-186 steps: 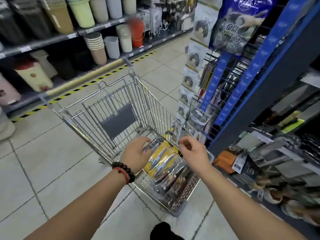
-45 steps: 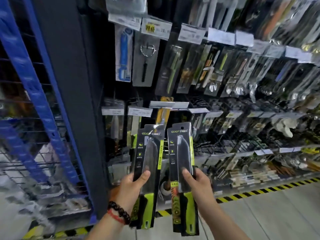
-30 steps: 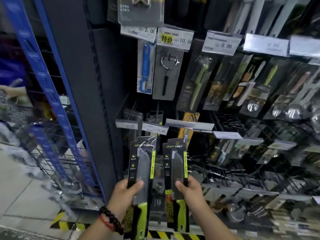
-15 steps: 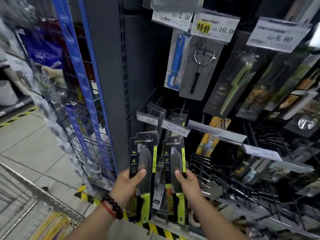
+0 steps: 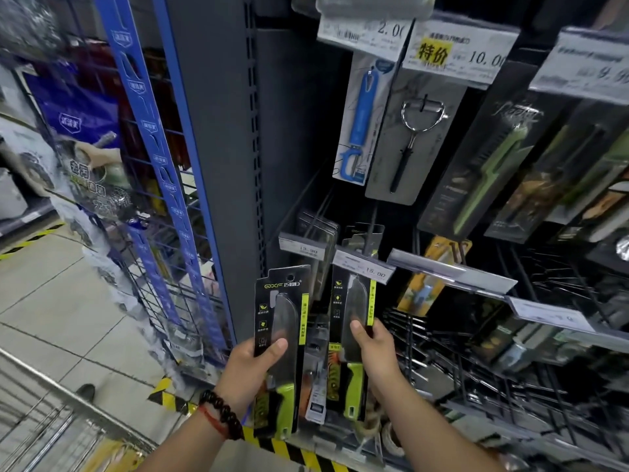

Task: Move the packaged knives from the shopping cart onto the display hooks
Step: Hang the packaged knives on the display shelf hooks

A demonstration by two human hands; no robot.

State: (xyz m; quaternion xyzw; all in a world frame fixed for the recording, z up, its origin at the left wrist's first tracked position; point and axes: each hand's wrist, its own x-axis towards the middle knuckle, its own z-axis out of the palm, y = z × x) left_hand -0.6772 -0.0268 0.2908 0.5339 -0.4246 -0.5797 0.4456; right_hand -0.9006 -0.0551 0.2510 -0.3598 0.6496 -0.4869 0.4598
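I hold two packaged knives upright in front of the hook wall, each in a black card with a green handle. My left hand [image 5: 253, 371] grips the left packaged knife [image 5: 280, 321] at mid-height; its hang hole is free, below the left price tag [image 5: 303, 247]. My right hand [image 5: 376, 349] grips the right packaged knife [image 5: 354, 315], whose top edge sits behind the second price tag [image 5: 364, 267], at the hook [image 5: 372, 233] with similar packs on it. The shopping cart [image 5: 51, 420] shows at the lower left, yellow packs inside.
A grey upright post [image 5: 218, 165] and a blue wire rack [image 5: 153, 185] stand left of the hooks. Peelers and other packaged tools hang above and to the right. Bare hook prongs [image 5: 544, 284] jut out at the right. A black-yellow floor stripe [image 5: 279, 447] runs along the shelf base.
My view has moved closer to the hooks. My right hand raised its knife so the card's top now sits behind the second price tag. The left knife stayed about level.
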